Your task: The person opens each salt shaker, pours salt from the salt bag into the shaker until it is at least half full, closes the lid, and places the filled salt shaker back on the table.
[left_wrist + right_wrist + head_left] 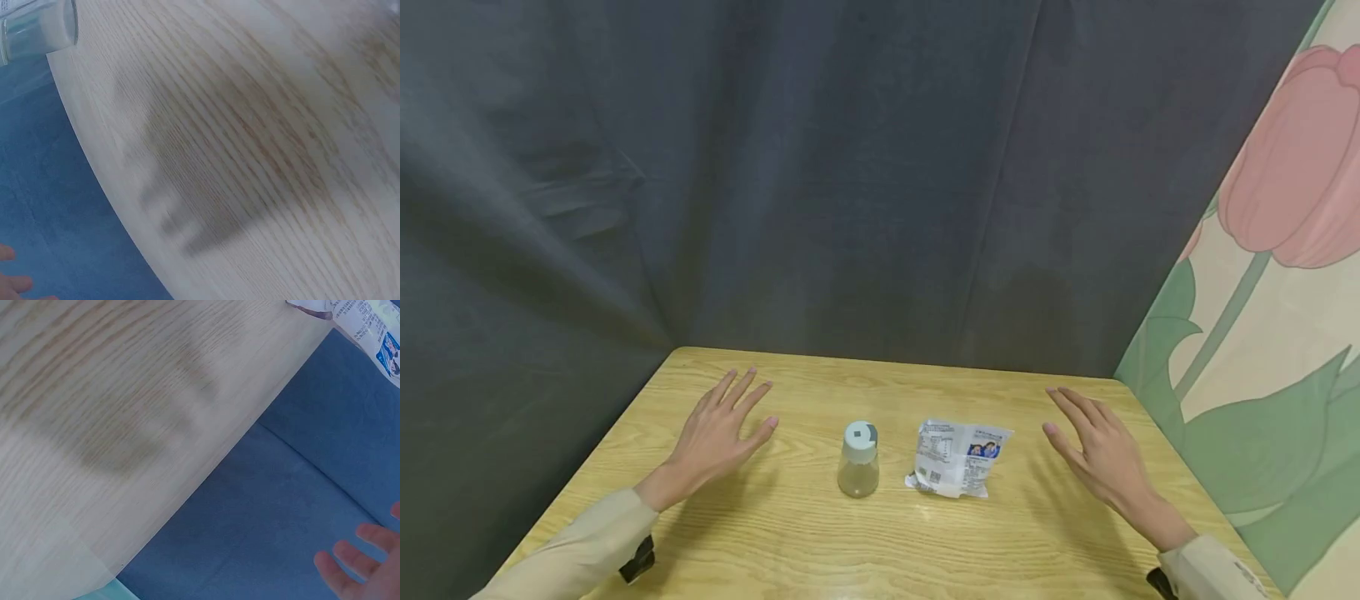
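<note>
Near the middle of the table stands a small clear glass bottle (pixel 858 477) with a pale mint lid (pixel 859 438). Just right of it, a white printed packet (pixel 953 458) with a small blue picture sits on the wood. My left hand (pixel 715 435) hovers left of the bottle, fingers spread and holding nothing. Over on the right, my right hand (pixel 1099 454) is raised beside the packet, its fingers extended and free. The left wrist view catches part of the bottle (pixel 44 28) at the upper corner; the packet (pixel 365 325) shows at the top of the right wrist view.
The wooden table (pixel 880 550) has rounded far corners. A dark curtain (pixel 850 183) hangs behind it and along the left. On the right is a panel (pixel 1285 375) painted with a pink tulip and green leaves.
</note>
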{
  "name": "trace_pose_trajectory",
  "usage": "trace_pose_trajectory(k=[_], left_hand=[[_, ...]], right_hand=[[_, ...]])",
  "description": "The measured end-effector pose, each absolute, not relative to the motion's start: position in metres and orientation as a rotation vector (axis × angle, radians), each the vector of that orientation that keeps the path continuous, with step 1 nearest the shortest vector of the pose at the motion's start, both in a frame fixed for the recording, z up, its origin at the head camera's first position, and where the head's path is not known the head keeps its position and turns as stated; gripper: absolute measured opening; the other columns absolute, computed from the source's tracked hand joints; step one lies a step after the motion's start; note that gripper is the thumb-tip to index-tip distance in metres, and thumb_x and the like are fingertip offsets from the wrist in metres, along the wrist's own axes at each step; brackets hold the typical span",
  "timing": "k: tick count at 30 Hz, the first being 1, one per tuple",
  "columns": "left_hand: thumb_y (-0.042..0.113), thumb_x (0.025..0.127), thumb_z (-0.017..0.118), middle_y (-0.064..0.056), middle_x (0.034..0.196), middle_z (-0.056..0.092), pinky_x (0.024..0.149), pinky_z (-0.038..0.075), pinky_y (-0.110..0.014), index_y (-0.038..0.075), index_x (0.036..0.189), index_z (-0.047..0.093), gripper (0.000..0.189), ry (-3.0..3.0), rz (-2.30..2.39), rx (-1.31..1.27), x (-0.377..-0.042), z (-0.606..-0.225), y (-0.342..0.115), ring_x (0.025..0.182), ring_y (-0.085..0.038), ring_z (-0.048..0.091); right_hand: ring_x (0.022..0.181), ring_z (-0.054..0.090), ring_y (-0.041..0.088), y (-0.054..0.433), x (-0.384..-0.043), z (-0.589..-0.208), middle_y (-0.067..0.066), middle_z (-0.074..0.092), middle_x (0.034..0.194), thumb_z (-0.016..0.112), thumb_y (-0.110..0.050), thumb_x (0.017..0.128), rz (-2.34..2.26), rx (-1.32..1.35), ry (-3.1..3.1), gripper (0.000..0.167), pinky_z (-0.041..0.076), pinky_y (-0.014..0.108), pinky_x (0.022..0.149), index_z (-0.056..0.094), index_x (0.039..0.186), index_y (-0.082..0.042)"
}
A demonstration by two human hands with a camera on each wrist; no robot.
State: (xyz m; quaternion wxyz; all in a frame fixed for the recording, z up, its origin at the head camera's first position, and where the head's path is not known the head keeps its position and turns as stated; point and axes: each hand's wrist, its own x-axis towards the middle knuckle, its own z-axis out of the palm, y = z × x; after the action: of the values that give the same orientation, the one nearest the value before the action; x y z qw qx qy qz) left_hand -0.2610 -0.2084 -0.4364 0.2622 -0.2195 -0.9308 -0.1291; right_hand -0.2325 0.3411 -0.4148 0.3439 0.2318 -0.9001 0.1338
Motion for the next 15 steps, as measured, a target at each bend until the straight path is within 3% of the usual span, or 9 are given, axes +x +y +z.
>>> trace_pose_trajectory(k=[7, 15], left_hand=[[0.051, 0.096, 0.057, -0.015, 0.155, 0.037, 0.108, 0.034, -0.065, 0.015, 0.145, 0.051, 0.061, -2.528, -0.359, -0.594, -0.2607, -0.4386, -0.2073, 0.142, -0.042, 0.029], [0.051, 0.096, 0.057, -0.015, 0.155, 0.037, 0.106, 0.035, -0.066, 0.015, 0.146, 0.050, 0.062, -2.541, -0.371, -0.603, -0.2606, -0.4389, -0.2067, 0.142, -0.042, 0.029]], right_hand=[[0.113, 0.052, 0.043, 0.3371, -0.2325, -0.4128, 0.019, 0.056, 0.133, 0.058, -0.034, 0.100, 0.353, 0.637, -2.298, 0.050, 0.041, 0.058, 0.094, 0.054, 0.140, -0.006], [0.102, 0.055, 0.038, 0.3314, -0.2309, -0.4096, 0.018, 0.057, 0.128, 0.053, -0.040, 0.101, 0.339, 0.648, -2.268, 0.051, 0.047, 0.054, 0.079, 0.056, 0.139, -0.006]])
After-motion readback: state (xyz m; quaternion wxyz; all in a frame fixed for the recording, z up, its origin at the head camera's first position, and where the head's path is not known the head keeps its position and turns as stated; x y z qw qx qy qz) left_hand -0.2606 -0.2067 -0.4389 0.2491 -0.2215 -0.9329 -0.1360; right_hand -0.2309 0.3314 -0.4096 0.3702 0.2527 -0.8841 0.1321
